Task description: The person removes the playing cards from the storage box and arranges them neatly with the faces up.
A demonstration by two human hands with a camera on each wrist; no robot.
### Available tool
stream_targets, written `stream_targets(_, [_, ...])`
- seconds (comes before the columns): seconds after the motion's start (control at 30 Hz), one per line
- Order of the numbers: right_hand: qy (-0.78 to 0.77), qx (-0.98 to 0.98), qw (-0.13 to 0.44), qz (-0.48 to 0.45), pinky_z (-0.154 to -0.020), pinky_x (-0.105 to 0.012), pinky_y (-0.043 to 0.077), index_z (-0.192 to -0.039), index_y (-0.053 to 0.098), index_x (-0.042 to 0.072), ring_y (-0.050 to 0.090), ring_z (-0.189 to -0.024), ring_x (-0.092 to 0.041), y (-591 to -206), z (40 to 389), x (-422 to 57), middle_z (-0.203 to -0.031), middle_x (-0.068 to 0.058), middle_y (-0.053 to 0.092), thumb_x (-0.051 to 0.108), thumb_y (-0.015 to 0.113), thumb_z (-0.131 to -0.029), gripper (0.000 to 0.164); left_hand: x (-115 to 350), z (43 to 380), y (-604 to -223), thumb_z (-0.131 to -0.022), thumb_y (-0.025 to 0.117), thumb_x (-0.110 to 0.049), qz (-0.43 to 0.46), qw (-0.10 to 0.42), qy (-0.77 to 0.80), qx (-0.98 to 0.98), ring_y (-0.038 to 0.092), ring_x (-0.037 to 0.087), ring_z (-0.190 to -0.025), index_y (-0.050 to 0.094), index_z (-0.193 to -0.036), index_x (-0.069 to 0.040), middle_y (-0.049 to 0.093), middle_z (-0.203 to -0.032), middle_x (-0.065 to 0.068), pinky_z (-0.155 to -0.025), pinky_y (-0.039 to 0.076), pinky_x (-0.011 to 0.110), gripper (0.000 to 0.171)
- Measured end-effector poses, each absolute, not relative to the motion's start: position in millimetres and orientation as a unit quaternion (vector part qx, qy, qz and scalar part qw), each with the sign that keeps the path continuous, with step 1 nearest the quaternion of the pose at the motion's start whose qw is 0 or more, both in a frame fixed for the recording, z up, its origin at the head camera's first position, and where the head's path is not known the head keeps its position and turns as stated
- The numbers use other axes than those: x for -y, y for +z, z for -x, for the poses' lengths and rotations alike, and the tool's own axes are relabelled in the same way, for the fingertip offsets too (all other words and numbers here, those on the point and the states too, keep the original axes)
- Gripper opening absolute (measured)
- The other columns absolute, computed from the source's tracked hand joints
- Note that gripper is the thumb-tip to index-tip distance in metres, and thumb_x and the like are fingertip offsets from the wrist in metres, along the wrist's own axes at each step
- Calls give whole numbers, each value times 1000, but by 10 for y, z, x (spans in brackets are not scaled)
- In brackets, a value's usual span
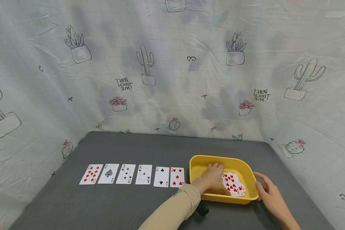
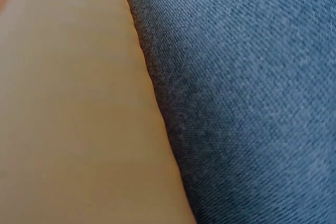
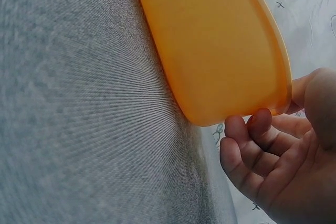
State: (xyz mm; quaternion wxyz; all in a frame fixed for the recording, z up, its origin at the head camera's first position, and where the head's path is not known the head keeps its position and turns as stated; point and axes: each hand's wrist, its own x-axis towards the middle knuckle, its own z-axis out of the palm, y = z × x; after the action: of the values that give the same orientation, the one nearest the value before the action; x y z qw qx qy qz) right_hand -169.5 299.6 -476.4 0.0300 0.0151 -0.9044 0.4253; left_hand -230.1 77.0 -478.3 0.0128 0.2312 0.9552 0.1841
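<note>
A yellow plastic tray (image 1: 227,199) stands on the right part of the dark table. Inside it lie several playing cards (image 1: 233,184), red hearts facing up, fanned over one another. My left hand (image 1: 211,177) reaches into the tray beside these cards, its fingers bent down and partly hidden; whether it grips a card I cannot tell. The left wrist view has only the tray's outer wall (image 2: 79,108) and the table cloth. At the tray's right end, my right hand (image 1: 271,195) holds the rim between thumb and fingers; its curled fingertips (image 3: 234,128) meet the wall.
Left of the tray, a row of face-up cards runs across the table: a nine of diamonds (image 1: 91,174), ace of spades (image 1: 108,173), three of clubs (image 1: 126,174), ace of clubs (image 1: 143,174), two of clubs (image 1: 161,177) and five of hearts (image 1: 177,177). A cactus-print curtain (image 1: 175,80) surrounds the table.
</note>
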Motion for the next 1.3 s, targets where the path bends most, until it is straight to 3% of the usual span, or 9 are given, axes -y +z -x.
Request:
stream_targets(0.67, [426,904,31,-18,-57,-31,48,-145,36,2,55,-62,-22,-4799,1700,-3009,-82,-10,62,19,45,-106,43,-746,2306,-4776,-63,82,-66,-287,-17,112,-951,46,10,-105,53,-137,-19,54,-128,-8,-83,45,23,92])
stream_targets(0.97, [430,902,37,-22,-57,-30,48,-145,37,3,55,-62,-22,-4792,1688,-3010,-85,-11,63,20,45,-107,43,-765,2340,-4809,-65,84,-61,-303,-9,130,-944,47,10,-121,51,-141,-18,53,-134,-7,-98,41,26,93])
stream_targets(1.3, [430,900,55,-38,-55,-30,48,-143,38,1,55,-60,-22,-4792,1705,-3004,-83,-11,62,19,45,-106,42,-667,2446,-4805,-63,86,-59,-325,-13,229,-917,44,10,-124,44,-146,-14,46,-139,-3,-100,38,21,103])
